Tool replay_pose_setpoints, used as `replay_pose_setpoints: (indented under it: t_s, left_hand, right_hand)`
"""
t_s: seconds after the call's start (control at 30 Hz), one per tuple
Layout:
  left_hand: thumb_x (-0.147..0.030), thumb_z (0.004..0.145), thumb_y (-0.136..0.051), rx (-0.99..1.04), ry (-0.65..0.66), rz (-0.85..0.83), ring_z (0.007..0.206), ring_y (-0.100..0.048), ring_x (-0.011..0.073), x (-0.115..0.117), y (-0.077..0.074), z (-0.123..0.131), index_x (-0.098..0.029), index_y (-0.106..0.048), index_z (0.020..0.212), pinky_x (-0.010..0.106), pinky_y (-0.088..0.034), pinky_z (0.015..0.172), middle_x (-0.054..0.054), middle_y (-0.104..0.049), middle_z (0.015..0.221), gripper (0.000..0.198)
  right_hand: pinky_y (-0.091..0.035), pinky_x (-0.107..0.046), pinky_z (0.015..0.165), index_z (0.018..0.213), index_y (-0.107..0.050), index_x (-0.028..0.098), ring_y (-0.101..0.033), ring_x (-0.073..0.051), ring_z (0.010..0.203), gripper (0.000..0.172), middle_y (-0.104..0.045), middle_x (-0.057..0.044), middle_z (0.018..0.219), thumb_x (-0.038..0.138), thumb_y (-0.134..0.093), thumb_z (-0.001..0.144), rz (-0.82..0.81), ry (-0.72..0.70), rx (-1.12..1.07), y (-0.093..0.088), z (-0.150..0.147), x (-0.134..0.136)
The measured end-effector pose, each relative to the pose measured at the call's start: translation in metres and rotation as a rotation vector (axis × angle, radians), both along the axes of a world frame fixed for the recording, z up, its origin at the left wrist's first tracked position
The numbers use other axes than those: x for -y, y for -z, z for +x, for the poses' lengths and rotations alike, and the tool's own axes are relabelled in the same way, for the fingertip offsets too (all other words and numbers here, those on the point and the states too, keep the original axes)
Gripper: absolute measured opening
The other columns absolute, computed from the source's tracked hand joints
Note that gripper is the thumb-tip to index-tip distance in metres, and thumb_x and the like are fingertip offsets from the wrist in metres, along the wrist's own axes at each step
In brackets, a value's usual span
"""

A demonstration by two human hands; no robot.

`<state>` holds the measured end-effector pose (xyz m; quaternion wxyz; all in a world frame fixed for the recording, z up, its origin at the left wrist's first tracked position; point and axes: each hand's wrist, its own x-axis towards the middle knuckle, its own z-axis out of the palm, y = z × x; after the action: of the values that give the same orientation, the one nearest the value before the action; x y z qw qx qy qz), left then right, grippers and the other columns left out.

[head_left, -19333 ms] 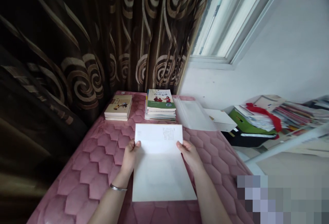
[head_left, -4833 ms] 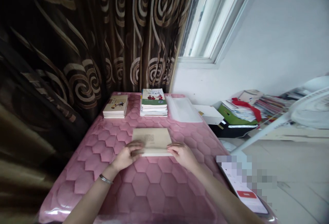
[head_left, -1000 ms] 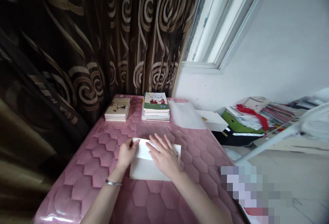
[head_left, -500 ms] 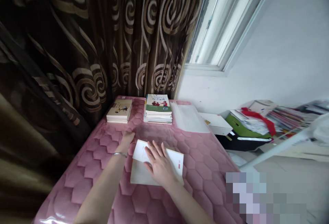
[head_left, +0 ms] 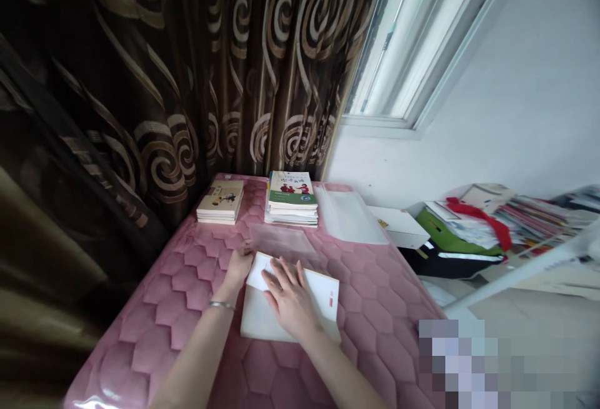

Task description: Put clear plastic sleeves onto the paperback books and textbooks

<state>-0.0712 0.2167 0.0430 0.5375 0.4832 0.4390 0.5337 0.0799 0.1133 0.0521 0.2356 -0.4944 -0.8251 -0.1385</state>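
An open book lies at a slant on the pink quilted surface, its white pages or inner cover facing up. My right hand rests flat on it with the fingers spread. From beneath the book's far edge a clear plastic sheet sticks out. At the book's far left corner, my left hand is closed, its fingertips pinching the left edge of the plastic sheet. The pinch itself is partly hidden by the hand.
A short stack of tan books stands at the far left. Beside it is a taller stack of books with a green and white cover. More clear plastic sheets lie right of that, near a white box and a black-and-green bin of papers.
My left hand has come nearer, toward the book's far left corner, drawing in the plastic's edge. My right hand stays flat on the book. The whole view has shifted slightly.
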Motion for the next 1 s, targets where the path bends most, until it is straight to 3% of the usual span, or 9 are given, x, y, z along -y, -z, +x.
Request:
replay_pose_setpoints:
  t_s: [0.27,0.47,0.67,0.83,1.0]
  left_hand:
    - [-0.044,0.074,-0.065,0.145,0.078,-0.067,0.079,-0.068,0.0218,0.027,0.001,-0.003,-0.012,-0.060,0.114,0.029,-0.051,0.064,0.012,-0.072,0.101,0.051]
    - [-0.038,0.069,-0.071,0.215,0.134,-0.116,0.087,-0.068,0.0231,0.033,-0.001,-0.005,-0.013,-0.058,0.115,0.030,-0.052,0.071,0.011,-0.072,0.104,0.054]
    - [-0.030,0.065,-0.075,0.252,0.183,-0.130,0.078,-0.068,0.0204,0.035,-0.002,-0.006,-0.013,-0.053,0.118,0.027,-0.051,0.064,0.014,-0.068,0.112,0.060]
    - [-0.029,0.065,-0.076,0.266,0.189,-0.091,0.081,-0.067,0.0199,0.032,0.005,-0.007,-0.015,-0.050,0.123,0.027,-0.051,0.066,0.015,-0.065,0.119,0.065]
    - [-0.033,0.065,-0.076,0.275,0.206,-0.108,0.083,-0.068,0.0225,0.029,0.011,-0.006,-0.015,-0.046,0.128,0.030,-0.052,0.069,0.013,-0.068,0.112,0.072]
  right_hand:
    - [-0.020,-0.057,0.110,0.129,-0.054,0.026,-0.039,-0.030,0.131,0.037,-0.049,-0.007,0.140,0.031,-0.046,0.093,-0.026,-0.027,-0.012,0.009,-0.001,0.002]
    - [-0.019,-0.057,0.110,0.131,-0.053,0.028,-0.040,-0.029,0.130,0.039,-0.049,-0.007,0.140,0.031,-0.048,0.092,-0.039,-0.022,-0.018,0.009,-0.001,0.001]
    - [-0.020,-0.057,0.110,0.130,-0.054,0.027,-0.042,-0.029,0.129,0.038,-0.049,-0.008,0.140,0.031,-0.047,0.092,-0.047,-0.045,-0.017,0.010,-0.001,0.001]
    - [-0.021,-0.057,0.110,0.129,-0.054,0.025,-0.041,-0.029,0.129,0.038,-0.049,-0.007,0.140,0.031,-0.046,0.093,-0.069,-0.051,-0.007,0.010,-0.001,0.001]
    - [-0.022,-0.057,0.110,0.130,-0.053,0.024,-0.037,-0.029,0.133,0.038,-0.047,-0.008,0.141,0.030,-0.045,0.093,-0.088,-0.041,-0.001,0.008,-0.001,-0.002]
